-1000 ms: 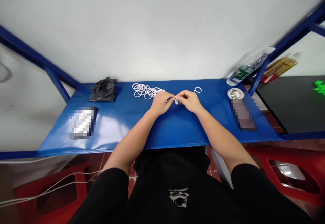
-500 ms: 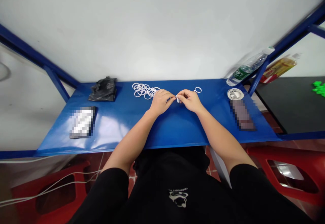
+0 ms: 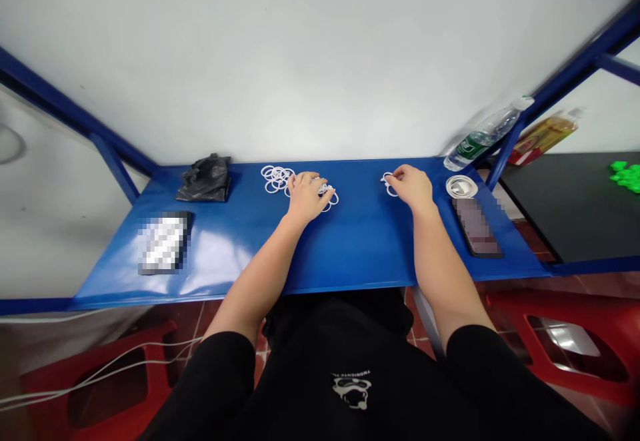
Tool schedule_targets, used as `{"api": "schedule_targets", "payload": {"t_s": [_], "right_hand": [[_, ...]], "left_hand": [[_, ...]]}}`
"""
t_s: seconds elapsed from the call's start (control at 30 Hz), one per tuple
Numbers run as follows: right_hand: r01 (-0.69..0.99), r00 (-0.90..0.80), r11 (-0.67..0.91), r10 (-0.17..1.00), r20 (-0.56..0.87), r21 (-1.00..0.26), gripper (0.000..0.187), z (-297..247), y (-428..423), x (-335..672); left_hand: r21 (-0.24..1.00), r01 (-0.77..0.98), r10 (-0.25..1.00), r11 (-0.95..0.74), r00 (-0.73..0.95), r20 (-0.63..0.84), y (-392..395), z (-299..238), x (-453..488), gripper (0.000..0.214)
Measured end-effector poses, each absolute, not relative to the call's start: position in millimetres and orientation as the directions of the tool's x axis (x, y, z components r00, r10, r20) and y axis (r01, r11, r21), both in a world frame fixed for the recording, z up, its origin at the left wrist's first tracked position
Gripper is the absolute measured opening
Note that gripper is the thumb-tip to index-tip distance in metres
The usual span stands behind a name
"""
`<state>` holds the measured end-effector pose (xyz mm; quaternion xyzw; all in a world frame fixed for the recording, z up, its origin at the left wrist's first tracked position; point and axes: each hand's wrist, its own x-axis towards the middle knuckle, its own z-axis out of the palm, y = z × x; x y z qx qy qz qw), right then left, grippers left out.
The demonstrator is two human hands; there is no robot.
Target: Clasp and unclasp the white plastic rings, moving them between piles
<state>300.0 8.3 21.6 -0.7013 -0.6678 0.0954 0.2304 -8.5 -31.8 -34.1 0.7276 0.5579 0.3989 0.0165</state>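
Both forearms extended over the blue desk (image 3: pixel 350 248): left hand (image 3: pixel 306 196) palm-down, fingers loosely spread and open on the right edge of the pile of white rings (image 3: pixel 276 178); right hand (image 3: pixel 413 186), well right of the pile, fingertips pinched on a separate white ring (image 3: pixel 390 192)

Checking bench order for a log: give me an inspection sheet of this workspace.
Surface: blue table, glossy, bare in the middle.
Job's things: pile of white rings at the back; separate rings to its right, count unclear.
Clutter: black bag, left blurred item, right blurred item, round tin, water bottle.
Hands: left hand rests on the pile's edge; right hand has fingertips at the separate rings; grip unclear for both.
Cables: white cables on the floor, lower left.
Surroundings: white wall, red stools, black table with green pieces.
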Motion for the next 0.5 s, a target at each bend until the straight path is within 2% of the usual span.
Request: {"api": "schedule_targets", "payload": {"t_s": [0.07,0.13,0.27,0.4,0.5], "right_hand": [[0.846,0.028,0.08,0.981,0.193,-0.527,0.025,20,3,287],[0.804,-0.107,0.199,0.976,0.192,-0.56,0.023,15,-4,267],[0.739,-0.437,0.437,0.89,0.128,-0.513,0.027,-1,-20,227],[0.72,-0.526,0.517,0.842,0.121,-0.463,0.039,-12,-25,214],[0.706,-0.555,0.54,0.824,0.116,-0.458,0.032,-12,-24,217]], "left_hand": [[0.452,0.807,0.832,-0.38,0.084,0.549,-33,-32,-8,0.024],[0.43,0.817,0.838,-0.384,0.113,0.535,-34,-31,-7,0.023],[0.407,0.826,0.847,-0.39,0.149,0.511,-35,-29,-5,0.01],[0.399,0.82,0.849,-0.411,0.183,0.496,-38,-28,-2,0.006],[0.394,0.809,0.842,-0.437,0.213,0.495,-40,-26,3,0.007]]}}
